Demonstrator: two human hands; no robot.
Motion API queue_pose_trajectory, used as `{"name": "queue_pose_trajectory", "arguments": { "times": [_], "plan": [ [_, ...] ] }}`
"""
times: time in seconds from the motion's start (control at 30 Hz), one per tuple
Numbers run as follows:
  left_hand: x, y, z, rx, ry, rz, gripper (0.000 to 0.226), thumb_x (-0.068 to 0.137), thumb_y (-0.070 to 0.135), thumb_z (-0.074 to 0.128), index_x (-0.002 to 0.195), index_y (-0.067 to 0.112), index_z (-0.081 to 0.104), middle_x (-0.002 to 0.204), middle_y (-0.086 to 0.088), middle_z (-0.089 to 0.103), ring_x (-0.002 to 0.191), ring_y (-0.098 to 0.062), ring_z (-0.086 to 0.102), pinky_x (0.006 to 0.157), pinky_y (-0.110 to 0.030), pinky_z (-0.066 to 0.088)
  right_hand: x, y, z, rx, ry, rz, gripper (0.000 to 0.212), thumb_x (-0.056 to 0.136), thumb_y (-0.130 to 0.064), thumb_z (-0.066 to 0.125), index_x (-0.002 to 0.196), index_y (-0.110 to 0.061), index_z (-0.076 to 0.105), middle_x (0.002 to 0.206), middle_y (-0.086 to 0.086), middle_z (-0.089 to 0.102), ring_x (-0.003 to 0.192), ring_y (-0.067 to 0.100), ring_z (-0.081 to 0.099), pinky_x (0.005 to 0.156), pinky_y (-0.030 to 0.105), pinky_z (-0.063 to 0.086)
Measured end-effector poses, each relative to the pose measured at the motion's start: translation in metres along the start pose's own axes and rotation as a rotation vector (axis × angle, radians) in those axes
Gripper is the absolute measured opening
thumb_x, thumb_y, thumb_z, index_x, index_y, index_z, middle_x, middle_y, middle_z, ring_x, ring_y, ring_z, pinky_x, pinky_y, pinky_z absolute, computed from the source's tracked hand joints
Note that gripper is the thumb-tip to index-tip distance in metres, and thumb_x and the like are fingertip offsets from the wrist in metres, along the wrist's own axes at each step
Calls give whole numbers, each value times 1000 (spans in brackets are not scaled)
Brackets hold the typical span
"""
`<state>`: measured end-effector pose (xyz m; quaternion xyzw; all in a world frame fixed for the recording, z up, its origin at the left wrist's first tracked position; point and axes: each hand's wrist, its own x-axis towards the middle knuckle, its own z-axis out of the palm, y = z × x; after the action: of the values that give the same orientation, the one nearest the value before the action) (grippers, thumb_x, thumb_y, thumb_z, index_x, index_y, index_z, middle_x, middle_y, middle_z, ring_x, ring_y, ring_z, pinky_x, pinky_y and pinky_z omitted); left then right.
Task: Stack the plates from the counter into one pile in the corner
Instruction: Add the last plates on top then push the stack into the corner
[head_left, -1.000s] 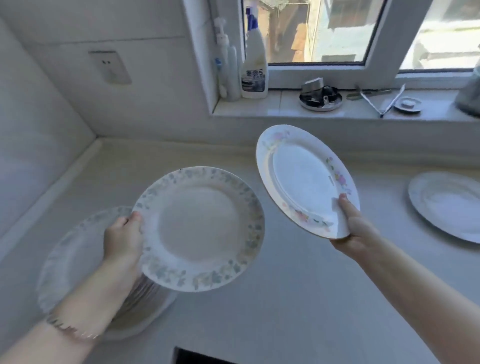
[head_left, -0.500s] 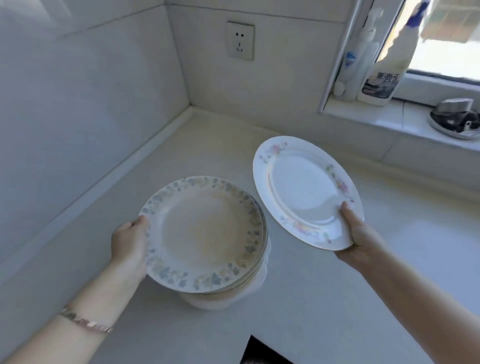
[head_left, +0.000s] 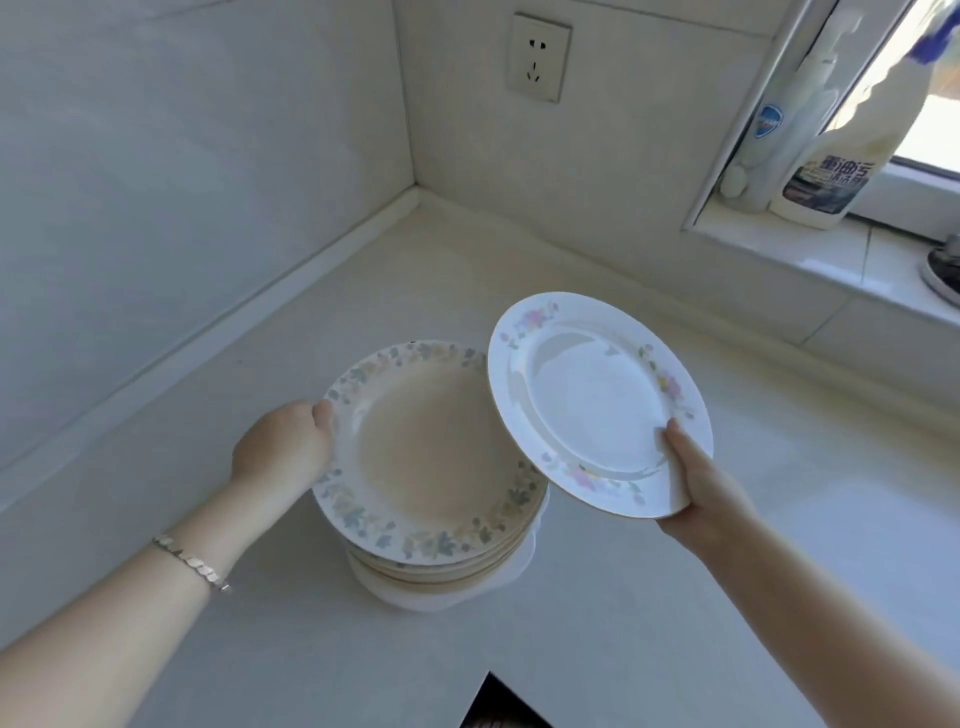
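Observation:
A pile of plates (head_left: 441, 577) stands on the pale counter (head_left: 649, 597) near the corner of the walls. On top of it lies a plate with a blue-green flowered rim (head_left: 426, 447), and my left hand (head_left: 283, 447) grips that plate at its left edge. To the right, my right hand (head_left: 701, 483) holds a white plate with pink flowers (head_left: 597, 400) by its lower right rim, thumb on the face. This plate is tilted, in the air, and overlaps the pile's right edge in the view.
Two tiled walls meet in the corner (head_left: 415, 182) behind the pile, with a socket (head_left: 540, 57) above. A window sill (head_left: 831, 260) at the right carries cleaner bottles (head_left: 826, 150). A dark cut-out (head_left: 504, 701) opens at the counter's near edge.
My left hand has brought the flowered-rim plate over the pile and down onto it. My right hand's plate has come closer to the pile. The view has swung left toward the corner.

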<state>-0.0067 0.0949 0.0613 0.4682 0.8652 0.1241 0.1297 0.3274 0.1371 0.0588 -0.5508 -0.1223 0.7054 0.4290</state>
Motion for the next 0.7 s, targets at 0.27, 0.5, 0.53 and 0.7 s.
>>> {"name": "queue_pose_trajectory", "arguments": {
  "times": [0.27, 0.5, 0.53, 0.7],
  "plan": [
    [-2, 6, -1, 487, -28, 98, 49, 101, 30, 20, 113, 9, 62, 112, -17, 68, 106, -34, 63, 85, -34, 46, 7, 5, -2, -56, 69, -2, 25, 87, -29, 60, 107, -14, 57, 99, 3, 66, 88, 21, 62, 80, 42, 51],
    [9, 6, 6, -261, -126, -135, 47, 100, 37, 25, 130, 9, 49, 140, -16, 49, 129, -31, 45, 101, -38, 36, 2, 10, 20, -230, 87, -134, 10, 87, -21, 61, 83, -12, 60, 83, 5, 65, 73, 18, 62, 64, 29, 54],
    [10, 12, 10, -417, -154, -170, 49, 101, 36, 25, 139, 10, 41, 149, -11, 40, 138, -27, 36, 110, -37, 29, 2, 12, 26, -258, 69, -151, 10, 87, -20, 61, 82, -11, 60, 82, 6, 65, 72, 19, 61, 62, 30, 53],
    [8, 17, 22, -690, -88, -220, 38, 100, 25, 32, 132, 14, 51, 131, -3, 53, 114, -17, 49, 97, -30, 36, 0, 24, 48, -377, 2, -194, 6, 86, -15, 62, 91, -12, 64, 87, 7, 67, 77, 23, 62, 72, 36, 52]
  ]
}}
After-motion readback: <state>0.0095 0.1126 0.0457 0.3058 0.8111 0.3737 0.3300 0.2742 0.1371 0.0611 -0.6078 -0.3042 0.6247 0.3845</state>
